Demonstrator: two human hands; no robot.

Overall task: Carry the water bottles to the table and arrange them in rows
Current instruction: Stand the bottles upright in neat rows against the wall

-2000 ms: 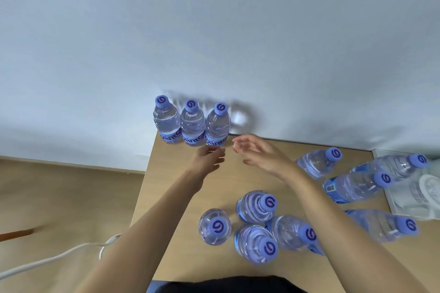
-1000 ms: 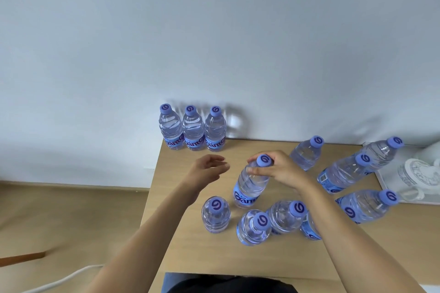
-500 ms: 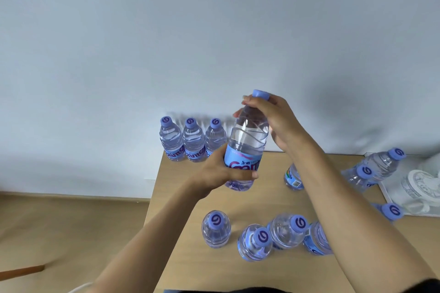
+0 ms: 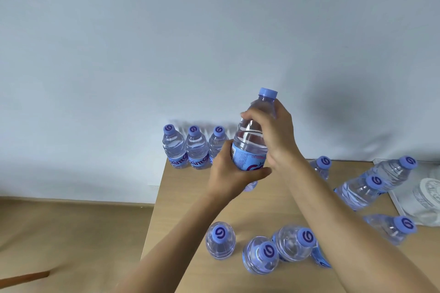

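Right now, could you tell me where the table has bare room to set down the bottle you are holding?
Bare wood lies right of the three-bottle row along the wall, under the held bottle. The front cluster and right-side bottles are crowded.

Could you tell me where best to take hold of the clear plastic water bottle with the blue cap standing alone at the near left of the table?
Probably the neck and shoulder just under the blue cap of the lone clear plastic bottle, coming straight down from above. It stands upright with its cap facing the camera, apart from the neighbouring bottle to its right.
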